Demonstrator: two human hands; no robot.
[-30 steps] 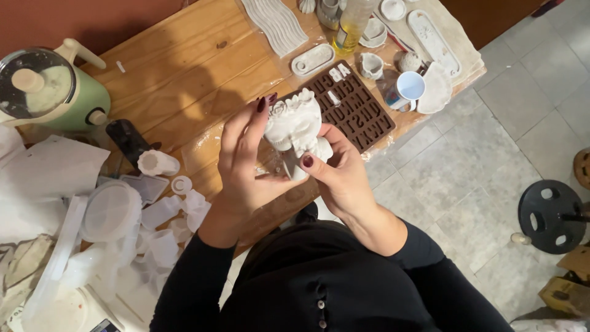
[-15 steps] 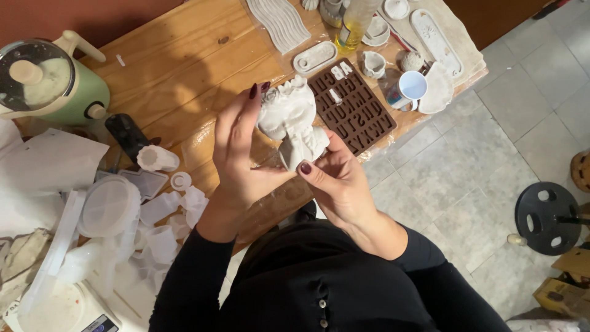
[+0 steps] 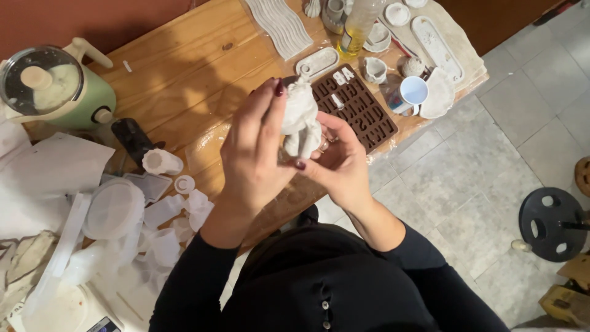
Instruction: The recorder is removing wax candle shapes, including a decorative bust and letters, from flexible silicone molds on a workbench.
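Both my hands hold a white, lumpy plaster-like cast piece [image 3: 301, 120] above the front edge of the wooden table [image 3: 184, 80]. My left hand [image 3: 255, 154] wraps its left side, fingers up along it. My right hand [image 3: 338, 160] cups it from below and the right, thumb pressed on its lower part. Just behind the piece lies a brown silicone letter mould [image 3: 359, 110] with a few cavities filled white.
A green pot with a glass lid [image 3: 52, 86] stands at the far left. Clear silicone moulds and cups [image 3: 147, 209] crowd the left front. A bottle of yellow liquid [image 3: 356, 27], a blue-and-white cup [image 3: 409, 95], white trays and small casts sit at the back right. Tiled floor lies right.
The white piece has been turned and now stands more upright between my hands. My left fingers have closed further around it. The camera view has shifted slightly.
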